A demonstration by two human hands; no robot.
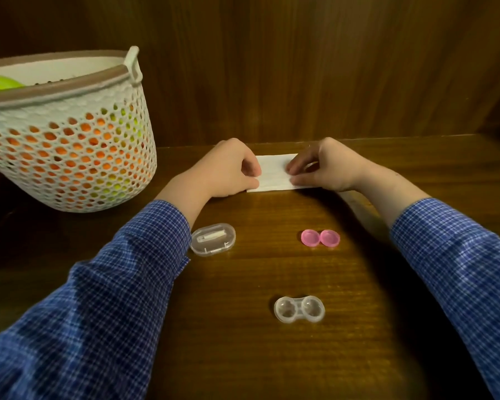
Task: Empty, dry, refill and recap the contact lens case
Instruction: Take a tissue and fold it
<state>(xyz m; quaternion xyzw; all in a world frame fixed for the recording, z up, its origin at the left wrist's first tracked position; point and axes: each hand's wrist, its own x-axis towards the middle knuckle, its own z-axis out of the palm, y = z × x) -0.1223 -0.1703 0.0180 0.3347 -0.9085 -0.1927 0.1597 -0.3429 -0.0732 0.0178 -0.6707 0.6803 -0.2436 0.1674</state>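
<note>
A clear two-well contact lens case (299,309) lies uncapped on the wooden table near me. Its two pink caps (320,238) sit side by side further back, open sides up. A folded white tissue (274,174) lies flat at the far edge of the table. My left hand (228,168) pinches the tissue's left end between thumb and fingers. My right hand (324,167) pinches its right end the same way. Both hands are well behind the case and the caps.
A white perforated basket (70,145) with orange and green things inside stands at the left. A small clear oval box (213,239) holding a white tool lies by my left sleeve. A wooden wall rises right behind the tissue.
</note>
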